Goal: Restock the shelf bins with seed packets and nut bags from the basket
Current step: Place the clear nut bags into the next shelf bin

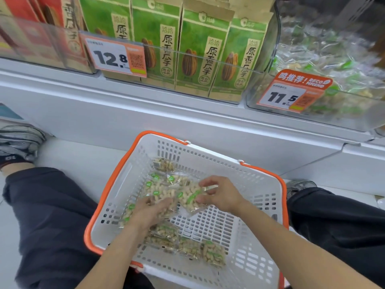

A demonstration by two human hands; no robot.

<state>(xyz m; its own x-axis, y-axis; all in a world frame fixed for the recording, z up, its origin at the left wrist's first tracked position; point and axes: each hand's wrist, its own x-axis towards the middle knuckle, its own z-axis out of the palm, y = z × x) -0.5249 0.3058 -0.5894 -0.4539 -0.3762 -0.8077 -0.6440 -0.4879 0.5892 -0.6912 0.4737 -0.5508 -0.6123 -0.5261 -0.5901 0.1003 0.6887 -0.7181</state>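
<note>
Nut bags lie heaped in the white, orange-rimmed basket on the floor between the person's knees. Both hands are down in it: the right hand pinches one clear bag by its edge, and the left hand lies on the pile, fingers seemingly curled into the bags, though blur hides the grip. More bags lie nearer the body. Above, green seed packets stand in a shelf bin, beside a clear bin of bagged nuts.
</note>
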